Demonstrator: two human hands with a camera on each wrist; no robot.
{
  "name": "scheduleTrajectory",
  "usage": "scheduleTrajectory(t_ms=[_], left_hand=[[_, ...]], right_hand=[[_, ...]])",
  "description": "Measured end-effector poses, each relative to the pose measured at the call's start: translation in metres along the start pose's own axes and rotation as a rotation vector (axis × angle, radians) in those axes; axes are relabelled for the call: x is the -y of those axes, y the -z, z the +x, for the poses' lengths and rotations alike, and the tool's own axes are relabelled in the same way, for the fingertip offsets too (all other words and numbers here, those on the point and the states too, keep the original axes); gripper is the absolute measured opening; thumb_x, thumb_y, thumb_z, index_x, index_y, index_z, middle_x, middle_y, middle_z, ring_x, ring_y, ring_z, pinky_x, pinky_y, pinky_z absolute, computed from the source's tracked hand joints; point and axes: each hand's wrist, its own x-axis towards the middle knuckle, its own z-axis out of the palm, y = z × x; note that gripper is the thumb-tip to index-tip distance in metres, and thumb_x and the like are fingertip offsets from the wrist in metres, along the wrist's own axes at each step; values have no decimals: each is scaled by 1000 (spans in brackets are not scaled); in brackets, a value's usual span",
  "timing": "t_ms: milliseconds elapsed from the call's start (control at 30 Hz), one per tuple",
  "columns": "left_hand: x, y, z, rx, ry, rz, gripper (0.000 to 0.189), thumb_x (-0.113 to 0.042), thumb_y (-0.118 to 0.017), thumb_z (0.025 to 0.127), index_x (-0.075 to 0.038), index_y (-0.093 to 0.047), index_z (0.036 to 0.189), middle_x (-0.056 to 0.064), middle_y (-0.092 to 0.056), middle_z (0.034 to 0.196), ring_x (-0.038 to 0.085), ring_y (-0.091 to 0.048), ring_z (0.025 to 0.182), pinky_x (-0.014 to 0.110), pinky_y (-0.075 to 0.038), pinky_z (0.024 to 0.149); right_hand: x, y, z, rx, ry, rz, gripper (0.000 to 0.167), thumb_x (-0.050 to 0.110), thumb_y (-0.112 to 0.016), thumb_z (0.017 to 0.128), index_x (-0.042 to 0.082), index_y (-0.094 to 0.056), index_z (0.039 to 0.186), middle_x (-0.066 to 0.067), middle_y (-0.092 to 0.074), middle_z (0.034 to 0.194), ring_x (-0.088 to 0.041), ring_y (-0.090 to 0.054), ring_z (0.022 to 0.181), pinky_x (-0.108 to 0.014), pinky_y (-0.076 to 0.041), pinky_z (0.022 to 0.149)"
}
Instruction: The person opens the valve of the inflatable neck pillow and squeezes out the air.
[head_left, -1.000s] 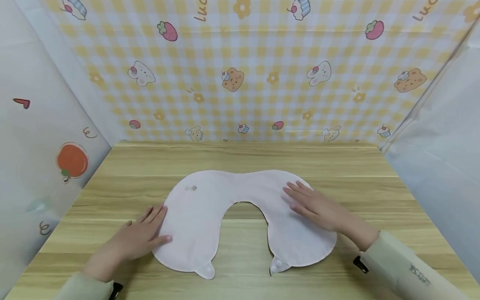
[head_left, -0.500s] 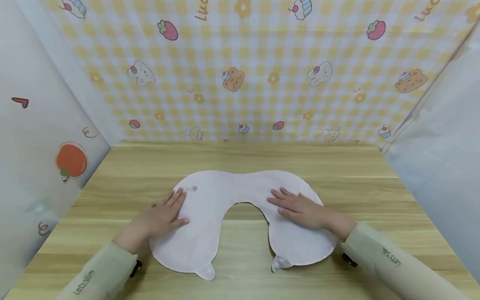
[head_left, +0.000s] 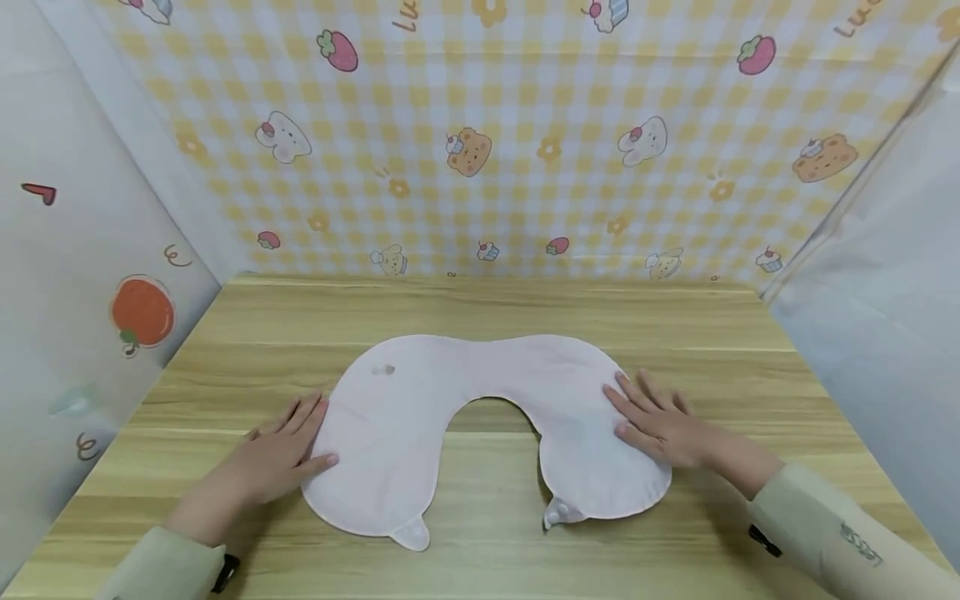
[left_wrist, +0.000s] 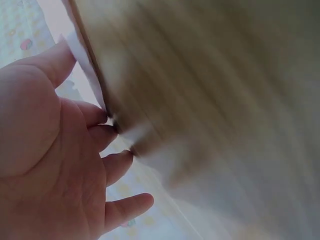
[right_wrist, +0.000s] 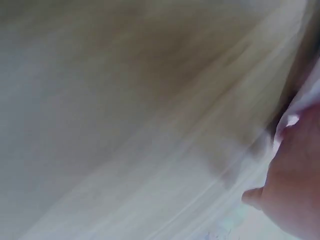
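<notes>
A pale pink U-shaped neck pillow [head_left: 375, 450], looking flat, lies on the wooden table [head_left: 487, 483] with its opening toward me. Small tabs with snaps end both of its arms, and a small mark shows near its upper left. My left hand [head_left: 266, 458] touches the pillow's left edge, fingers extended and thumb on the fabric. In the left wrist view, that hand [left_wrist: 60, 140] has its thumb and fingertips along the edge. Over the right lobe's outer edge rests my right hand [head_left: 667, 433], fingers spread. The right wrist view is blurred and shows only part of the right hand [right_wrist: 295, 175].
Behind the table stands a yellow-checked backdrop [head_left: 517, 92] with cartoon prints. A white printed panel [head_left: 82, 250] closes off the left side and a plain white one [head_left: 885, 275] the right.
Half a second ago both hands lay farther in on the pillow. Since then they have slid outward to its left and right edges. The pillow's place on the table looks about the same.
</notes>
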Motion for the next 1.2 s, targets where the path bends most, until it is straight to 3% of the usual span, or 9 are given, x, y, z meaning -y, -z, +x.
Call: scheduleTrajectory(t_ms=[133, 267, 467, 600, 833, 1200], left_hand=[[11, -1, -10, 5, 29, 0, 88, -60, -50, 96, -1, -23, 157, 22, -22, 163, 52, -22, 145, 84, -28, 95], [12, -1, -14, -16, 5, 15, 88, -59, -53, 95, -1, -26, 156, 22, -25, 162, 51, -24, 146, 82, -30, 95], [-21, -1, -14, -79, -132, 51, 79, -55, -58, 93, -9, -36, 154, 15, -30, 162, 44, -28, 147, 78, -34, 99], [-42, -2, -17, -74, -224, 71, 70, -54, -56, 95, -19, -40, 153, 10, -32, 162, 41, -30, 148, 76, -35, 100], [-63, -8, -20, -27, -290, 70, 65, -49, -56, 97, -23, -39, 153, 6, -34, 162, 36, -31, 149, 73, -37, 102], [-84, -13, -17, 13, -373, 86, 62, -49, -52, 99, -24, -38, 154, 2, -34, 162, 33, -32, 149, 71, -39, 102]], right_hand=[[-12, -3, -15, -54, -41, -75, 78, 52, -44, 102, 15, -10, 161, -20, -2, 167, -44, 11, 153, -81, 7, 106], [-9, -4, -25, -96, -5, -130, 82, 54, -48, 100, 19, -7, 161, -14, -1, 169, -40, 9, 154, -81, 2, 107], [10, -8, -35, -121, 131, -137, 74, 48, -54, 99, 24, -19, 160, -6, -17, 168, -30, -1, 156, -80, -12, 107], [11, -15, -46, -120, 134, -119, 75, 49, -55, 98, 24, -20, 160, -5, -24, 166, -20, -1, 157, -78, -16, 106], [4, -8, -51, -166, 65, -123, 73, 48, -58, 96, 23, -28, 158, -9, -33, 162, -33, -8, 156, -79, -14, 107], [16, 0, -31, -124, 118, -79, 68, 52, -54, 97, 25, -34, 156, 0, -33, 162, -39, -8, 154, -79, -12, 108]])
